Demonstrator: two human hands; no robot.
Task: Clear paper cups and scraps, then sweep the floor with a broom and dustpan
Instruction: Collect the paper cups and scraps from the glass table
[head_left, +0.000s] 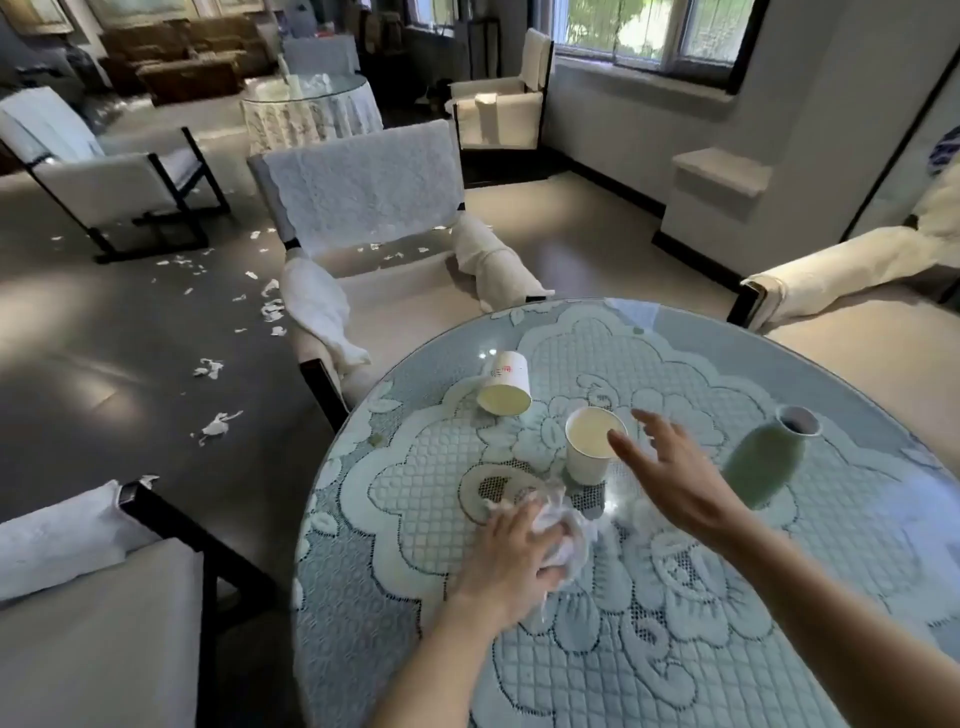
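Observation:
Two white paper cups are on the round glass-topped table (779, 649). One paper cup (589, 447) stands upright at the middle. The other paper cup (505, 384) lies on its side farther back, its mouth toward me. My left hand (511, 558) grips a wad of crumpled white paper (563, 535) on the table. My right hand (670, 470) hovers beside the upright cup with its fingers spread, the fingertips at the rim. White paper scraps (215, 423) are scattered over the dark floor on the left.
A green vase (769, 457) stands on the table to the right of my right hand. Armchairs with white covers (363, 208) ring the table. Another round table (311, 109) stands farther back. More scraps (270, 306) lie near the chair legs.

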